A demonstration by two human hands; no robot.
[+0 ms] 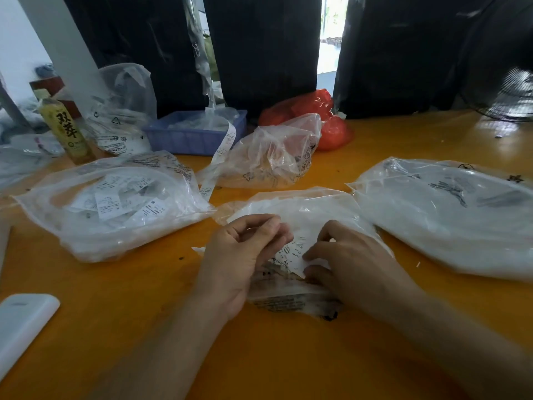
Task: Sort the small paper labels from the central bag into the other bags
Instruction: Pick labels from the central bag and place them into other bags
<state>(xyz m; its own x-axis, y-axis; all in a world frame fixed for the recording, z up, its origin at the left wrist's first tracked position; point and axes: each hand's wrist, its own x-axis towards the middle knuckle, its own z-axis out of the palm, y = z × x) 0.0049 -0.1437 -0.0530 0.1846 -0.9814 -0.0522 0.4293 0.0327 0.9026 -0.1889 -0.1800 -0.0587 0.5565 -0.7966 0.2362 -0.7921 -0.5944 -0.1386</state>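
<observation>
Both hands work at the mouth of the central bag (300, 209), a clear plastic bag of white paper that lies just below the middle of the frame on the orange table (288, 356). The left hand (245, 249) sits at the bag's left edge with its fingers curled inward toward the thumb; whether they pinch anything cannot be told, as the fingertips are blurred against the plastic. The right hand (343, 261) rests on the bag's right side, its thumb and forefinger pinching a small paper label (294, 252) with black print, which lies between the two hands on top of the bag's crumpled printed front. To the left of the frame lies a second clear bag (112, 209) with many printed labels showing through its wall, well apart from the hands. At the right edge of the frame a large clear bag (450, 217) full of white paper lies just beside the central bag. Above the centre a crumpled, nearly flat clear bag (271, 157) stands on the table, and a long printed paper strip (220, 157) hangs from the blue plastic basket (196, 134) behind it down to the table. A red plastic bag (317, 116) sits behind the crumpled one. At the upper left stand a yellow-labelled bottle (65, 128) and another clear bag (121, 111). A white flat object (23, 321) lies at the lower left edge.
</observation>
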